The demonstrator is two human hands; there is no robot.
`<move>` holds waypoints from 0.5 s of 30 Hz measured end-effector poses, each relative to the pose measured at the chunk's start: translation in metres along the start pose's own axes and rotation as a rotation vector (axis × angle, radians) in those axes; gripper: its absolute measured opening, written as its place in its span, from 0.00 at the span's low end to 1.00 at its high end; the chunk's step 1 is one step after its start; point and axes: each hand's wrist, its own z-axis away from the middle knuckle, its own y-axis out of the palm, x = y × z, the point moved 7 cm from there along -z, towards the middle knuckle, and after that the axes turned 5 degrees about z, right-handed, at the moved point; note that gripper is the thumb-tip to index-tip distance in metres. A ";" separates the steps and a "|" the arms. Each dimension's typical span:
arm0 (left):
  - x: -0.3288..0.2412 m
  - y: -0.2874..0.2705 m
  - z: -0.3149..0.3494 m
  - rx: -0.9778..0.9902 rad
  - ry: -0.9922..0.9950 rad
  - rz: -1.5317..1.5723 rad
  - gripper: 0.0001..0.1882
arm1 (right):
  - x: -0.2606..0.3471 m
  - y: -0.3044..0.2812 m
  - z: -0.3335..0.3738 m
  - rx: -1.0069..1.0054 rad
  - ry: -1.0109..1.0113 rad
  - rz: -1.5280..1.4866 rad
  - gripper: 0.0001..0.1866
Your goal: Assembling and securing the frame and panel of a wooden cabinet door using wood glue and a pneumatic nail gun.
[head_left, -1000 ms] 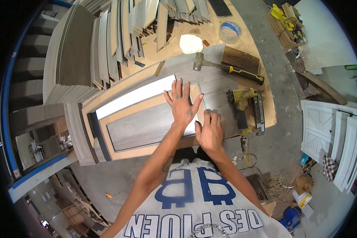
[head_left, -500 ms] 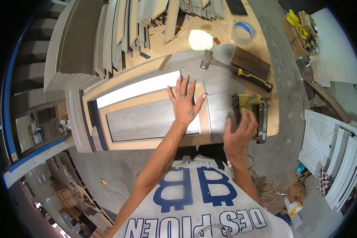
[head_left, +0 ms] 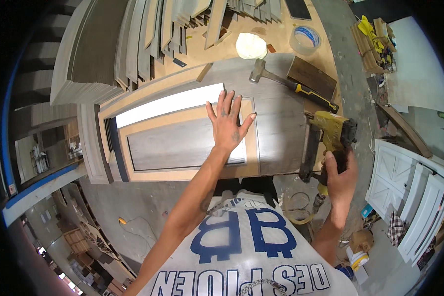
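My left hand lies flat with fingers spread on the right end of a framed wooden panel. Its fingertips reach the end of a glossy white strip in the panel's far part. My right hand is wrapped round the grip of a yellow and black nail gun, raised at the table's right edge. An air hose fitting hangs from the base of its handle. Grey wood-look board shows between the panel frame and the nail gun.
A hammer rests beside a dark wood block. Beyond are a tape roll, a crumpled white item and stacked grey strips. White cabinet doors stand at right. A coiled hose hangs below the table edge.
My right hand has closed on the nail gun and lifted it up and to the right, turning it. My left hand stays spread on the panel.
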 end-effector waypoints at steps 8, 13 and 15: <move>-0.002 0.003 -0.003 0.003 -0.041 0.067 0.40 | -0.055 0.073 -0.029 0.250 0.193 -0.312 0.18; 0.003 0.000 -0.002 -0.002 -0.052 0.055 0.40 | -0.051 0.076 -0.039 0.146 0.137 0.195 0.27; 0.003 0.001 -0.002 0.009 -0.056 0.054 0.40 | -0.053 0.080 -0.043 0.147 0.165 0.309 0.29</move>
